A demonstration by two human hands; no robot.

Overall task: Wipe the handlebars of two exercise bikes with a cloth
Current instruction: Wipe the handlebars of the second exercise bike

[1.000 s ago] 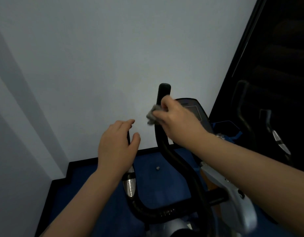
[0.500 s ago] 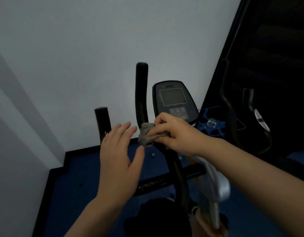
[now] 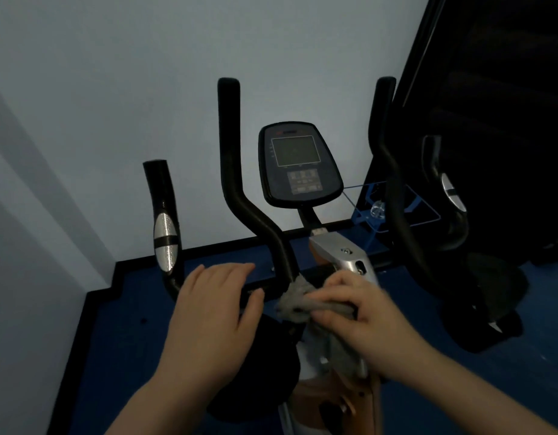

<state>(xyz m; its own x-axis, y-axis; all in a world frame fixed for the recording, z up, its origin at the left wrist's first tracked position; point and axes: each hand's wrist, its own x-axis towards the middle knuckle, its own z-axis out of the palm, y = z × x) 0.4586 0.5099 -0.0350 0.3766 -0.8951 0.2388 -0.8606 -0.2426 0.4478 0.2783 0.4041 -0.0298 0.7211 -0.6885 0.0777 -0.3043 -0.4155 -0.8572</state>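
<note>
An exercise bike stands before me with a black console [image 3: 299,163] in the middle. Its black inner left handlebar [image 3: 236,183] rises and bends down toward the crossbar. A shorter outer left grip [image 3: 164,221] carries a silver sensor pad. My right hand [image 3: 362,312] grips a crumpled grey cloth [image 3: 298,301] pressed against the base of the inner left handlebar. My left hand [image 3: 214,309] rests open, fingers straight, over the crossbar between the two left bars. The right handlebar [image 3: 393,189] and an outer right grip [image 3: 450,196] show against the dark wall.
A pale wall is behind the bike, and a dark panel [image 3: 497,120] fills the right side. The floor [image 3: 120,340] is blue with a black skirting. A blue frame [image 3: 370,215] stands on the floor behind the bike. The black seat [image 3: 255,372] lies under my hands.
My right hand has slid the cloth down the inner left handlebar from near its top to its base. The view has tilted and my left hand has dropped onto the crossbar.
</note>
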